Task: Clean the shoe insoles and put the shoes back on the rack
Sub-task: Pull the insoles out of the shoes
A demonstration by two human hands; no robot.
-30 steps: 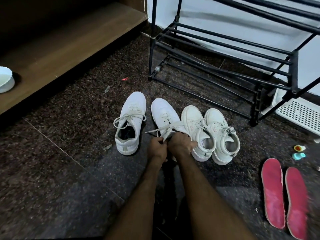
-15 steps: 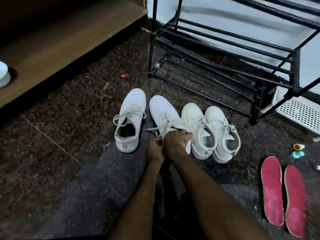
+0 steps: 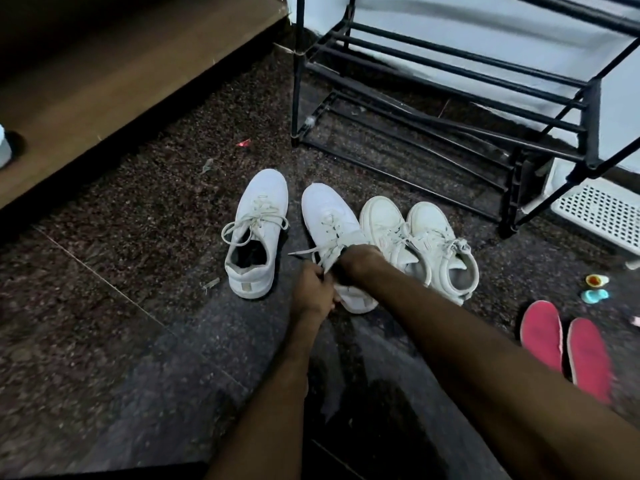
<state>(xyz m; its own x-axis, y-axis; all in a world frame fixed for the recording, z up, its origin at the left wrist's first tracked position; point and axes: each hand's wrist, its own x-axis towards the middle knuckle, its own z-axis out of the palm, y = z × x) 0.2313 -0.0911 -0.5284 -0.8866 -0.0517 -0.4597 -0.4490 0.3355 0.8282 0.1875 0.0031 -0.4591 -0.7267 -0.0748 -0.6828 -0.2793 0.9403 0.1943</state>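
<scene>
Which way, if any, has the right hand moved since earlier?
Yes: the right hand edged forward, toward the rack, judged against the untouched white shoe.

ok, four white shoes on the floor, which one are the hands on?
The second shoe from the left. The left hand is at its heel and the right hand at its opening; the other three sit untouched.

A dark speckled stone floor point(image 3: 138, 220) fills the view, dimly lit, with a pale seam running diagonally at 8 o'clock. A brown wooden ledge point(image 3: 104, 64) sits at 10 o'clock; a pale wall point(image 3: 450, 26) at 1 o'clock.
</scene>
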